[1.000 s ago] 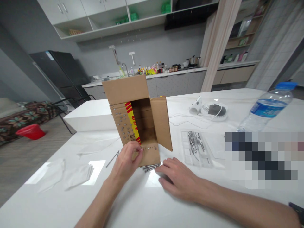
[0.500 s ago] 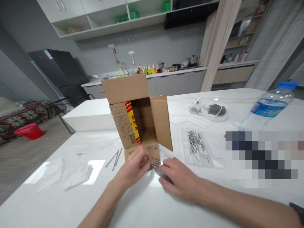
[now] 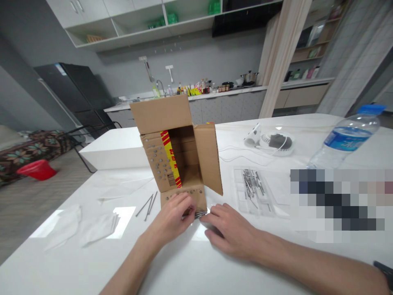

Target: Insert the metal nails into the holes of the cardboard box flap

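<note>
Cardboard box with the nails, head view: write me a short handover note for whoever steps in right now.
Left hand: fingers at the front lower flap of the cardboard box, pinching at the bundle of nails lying at its foot; whether it grips one cannot be told.
Right hand: flat on the white table, fingertips beside the bundle.
Done: many nail heads already stud the box's left flap and lower flap.
Left: the bundle, two loose nails left of the box, and more in the clear tray to the right.
</note>
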The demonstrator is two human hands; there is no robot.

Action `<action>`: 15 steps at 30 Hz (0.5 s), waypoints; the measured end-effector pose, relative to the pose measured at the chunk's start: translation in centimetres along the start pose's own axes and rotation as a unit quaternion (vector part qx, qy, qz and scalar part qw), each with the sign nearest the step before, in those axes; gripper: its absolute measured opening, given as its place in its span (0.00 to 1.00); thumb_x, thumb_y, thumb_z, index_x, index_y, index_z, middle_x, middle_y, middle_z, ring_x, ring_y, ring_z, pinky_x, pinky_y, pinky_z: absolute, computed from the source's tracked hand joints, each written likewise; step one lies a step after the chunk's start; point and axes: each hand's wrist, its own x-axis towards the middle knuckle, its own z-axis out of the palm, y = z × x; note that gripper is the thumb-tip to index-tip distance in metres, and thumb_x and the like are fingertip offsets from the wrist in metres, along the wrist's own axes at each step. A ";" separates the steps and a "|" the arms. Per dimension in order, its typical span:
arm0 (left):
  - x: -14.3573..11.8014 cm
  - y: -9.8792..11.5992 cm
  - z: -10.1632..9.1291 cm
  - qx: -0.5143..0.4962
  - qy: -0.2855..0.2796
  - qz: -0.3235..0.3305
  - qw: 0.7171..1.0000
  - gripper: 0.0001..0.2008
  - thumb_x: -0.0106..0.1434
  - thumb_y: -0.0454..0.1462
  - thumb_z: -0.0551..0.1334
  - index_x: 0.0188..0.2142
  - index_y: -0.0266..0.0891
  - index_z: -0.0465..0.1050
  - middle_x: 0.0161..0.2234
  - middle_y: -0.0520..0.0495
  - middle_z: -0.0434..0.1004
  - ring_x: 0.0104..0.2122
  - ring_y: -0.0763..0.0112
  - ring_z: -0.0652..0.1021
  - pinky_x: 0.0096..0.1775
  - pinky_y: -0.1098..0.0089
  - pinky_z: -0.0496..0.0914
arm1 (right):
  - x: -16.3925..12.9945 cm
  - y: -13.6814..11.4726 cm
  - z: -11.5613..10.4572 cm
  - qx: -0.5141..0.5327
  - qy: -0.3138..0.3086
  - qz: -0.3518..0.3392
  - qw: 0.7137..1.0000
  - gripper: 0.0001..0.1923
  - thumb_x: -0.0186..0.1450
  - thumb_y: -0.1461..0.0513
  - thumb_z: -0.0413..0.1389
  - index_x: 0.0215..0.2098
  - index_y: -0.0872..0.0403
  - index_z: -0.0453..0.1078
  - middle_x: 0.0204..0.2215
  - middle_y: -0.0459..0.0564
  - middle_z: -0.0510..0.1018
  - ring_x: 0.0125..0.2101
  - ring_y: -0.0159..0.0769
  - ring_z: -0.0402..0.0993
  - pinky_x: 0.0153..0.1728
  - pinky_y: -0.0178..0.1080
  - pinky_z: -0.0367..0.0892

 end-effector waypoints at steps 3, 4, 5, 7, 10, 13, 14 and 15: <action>0.1 -0.1 -0.1 0.011 -0.006 0.003 1.000 0.08 0.65 0.28 0.54 0.31 0.41 0.62 0.30 0.52 0.71 0.31 0.68 0.72 0.36 0.67 0.64 | -0.1 -0.1 0.1 -0.001 0.001 -0.004 1.000 0.09 0.68 0.63 0.52 0.45 0.53 0.72 0.36 0.50 0.73 0.37 0.39 0.68 0.41 0.42 0.58; 0.1 -0.1 -0.1 0.013 -0.010 0.002 1.000 0.08 0.65 0.28 0.54 0.31 0.41 0.62 0.29 0.52 0.71 0.31 0.69 0.72 0.36 0.67 0.64 | -0.1 0.0 0.1 -0.002 0.001 -0.004 1.000 0.09 0.68 0.63 0.52 0.45 0.53 0.72 0.36 0.50 0.73 0.37 0.39 0.67 0.41 0.42 0.58; 0.0 -0.1 -0.1 0.014 -0.014 -0.001 1.000 0.08 0.64 0.28 0.54 0.31 0.41 0.62 0.29 0.52 0.71 0.30 0.69 0.72 0.36 0.66 0.64 | -0.1 0.0 0.1 -0.002 0.000 -0.005 1.000 0.09 0.68 0.63 0.52 0.45 0.53 0.72 0.35 0.50 0.73 0.37 0.39 0.67 0.41 0.42 0.58; 0.0 -0.2 0.0 0.018 -0.017 -0.008 1.000 0.08 0.64 0.28 0.55 0.31 0.41 0.63 0.29 0.52 0.71 0.31 0.69 0.72 0.36 0.66 0.64 | -0.1 0.0 0.0 -0.003 -0.002 -0.005 1.000 0.09 0.68 0.63 0.52 0.45 0.53 0.72 0.35 0.50 0.73 0.37 0.39 0.67 0.41 0.42 0.58; -0.1 -0.4 0.2 0.027 0.005 -0.027 0.999 0.07 0.66 0.30 0.56 0.32 0.41 0.64 0.31 0.51 0.73 0.33 0.67 0.73 0.38 0.65 0.65 | 0.0 -0.1 -0.2 -0.008 -0.006 -0.002 1.000 0.08 0.68 0.63 0.52 0.44 0.53 0.72 0.35 0.50 0.73 0.37 0.39 0.67 0.41 0.42 0.58; -0.1 -0.4 0.4 0.041 0.042 -0.041 0.997 0.04 0.67 0.32 0.57 0.36 0.41 0.67 0.37 0.49 0.75 0.38 0.65 0.75 0.40 0.63 0.66 | 0.0 -0.2 -0.4 -0.011 -0.011 0.002 1.000 0.07 0.68 0.63 0.53 0.42 0.54 0.72 0.35 0.50 0.73 0.37 0.39 0.67 0.41 0.42 0.58; 0.0 -0.5 0.4 0.049 0.054 -0.043 0.996 0.03 0.68 0.33 0.57 0.38 0.41 0.68 0.39 0.48 0.75 0.40 0.64 0.76 0.41 0.63 0.66 | 0.0 -0.2 -0.4 -0.010 -0.012 0.000 1.000 0.07 0.68 0.63 0.53 0.42 0.54 0.71 0.35 0.50 0.73 0.37 0.39 0.67 0.41 0.42 0.58; 0.0 -0.5 0.5 0.057 0.066 -0.044 0.995 0.04 0.68 0.33 0.57 0.39 0.41 0.69 0.41 0.47 0.75 0.42 0.63 0.76 0.41 0.63 0.66 | 0.0 -0.2 -0.4 -0.009 -0.013 0.000 1.000 0.07 0.68 0.63 0.53 0.42 0.54 0.71 0.35 0.50 0.73 0.37 0.39 0.67 0.41 0.42 0.58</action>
